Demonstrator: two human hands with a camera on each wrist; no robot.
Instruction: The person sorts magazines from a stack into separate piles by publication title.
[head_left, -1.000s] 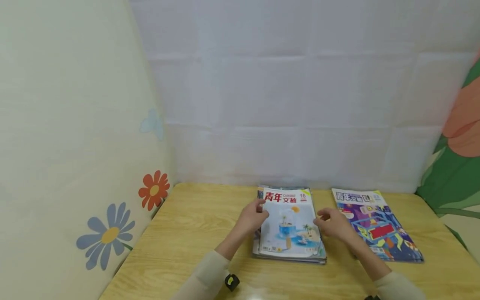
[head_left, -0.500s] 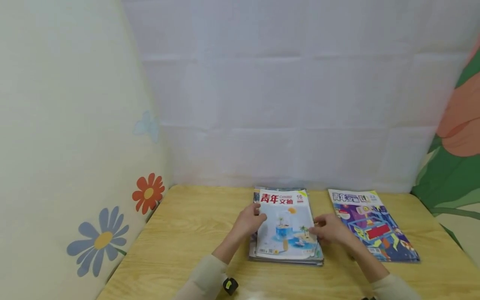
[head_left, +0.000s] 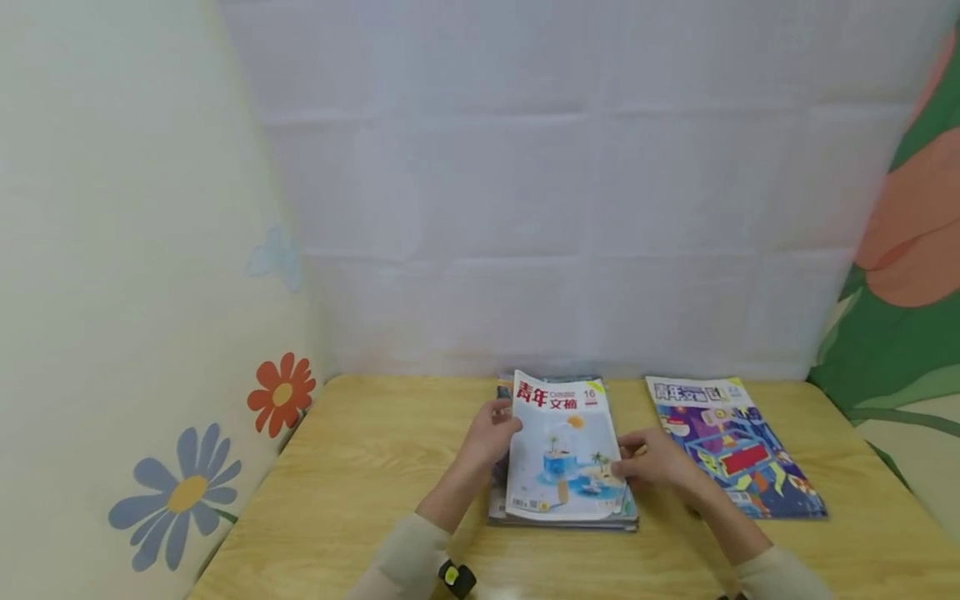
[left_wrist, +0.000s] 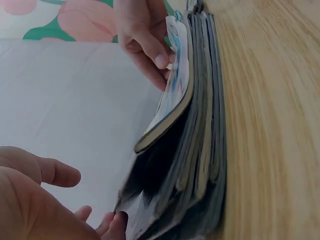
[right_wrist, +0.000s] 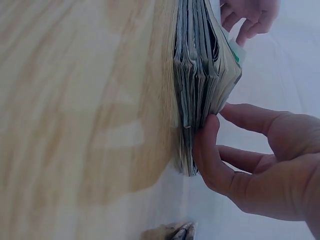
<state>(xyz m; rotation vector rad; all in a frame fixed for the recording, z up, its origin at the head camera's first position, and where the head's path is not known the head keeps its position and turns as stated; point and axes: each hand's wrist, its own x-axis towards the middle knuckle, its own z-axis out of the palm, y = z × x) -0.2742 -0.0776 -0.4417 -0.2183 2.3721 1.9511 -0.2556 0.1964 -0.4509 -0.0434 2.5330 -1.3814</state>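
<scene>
A white magazine [head_left: 558,442] with red lettering and a beach picture tops a stack of magazines [head_left: 498,510]. In the left wrist view a dark gap shows between this top magazine [left_wrist: 172,112] and those below, so its far part is raised. My right hand [head_left: 654,460] pinches its right edge between thumb and fingers; the right wrist view shows the thumb [right_wrist: 212,150] against the page edges. At the left side my left hand [head_left: 486,437] has its thumb apart from the fingers, fingertips [left_wrist: 117,225] right at the stack's edge.
To the right lies another magazine [head_left: 742,458] with a purple and blue cover. The wooden table [head_left: 360,483] meets a white cloth backdrop [head_left: 465,208] behind, with flower-printed walls at both sides. A black wrist device [head_left: 457,577] sits at the left sleeve.
My right hand has moved in from beside the stack and now pinches the top magazine's right edge. That magazine has lifted and shifted slightly on the stack. The head view has turned slightly right.
</scene>
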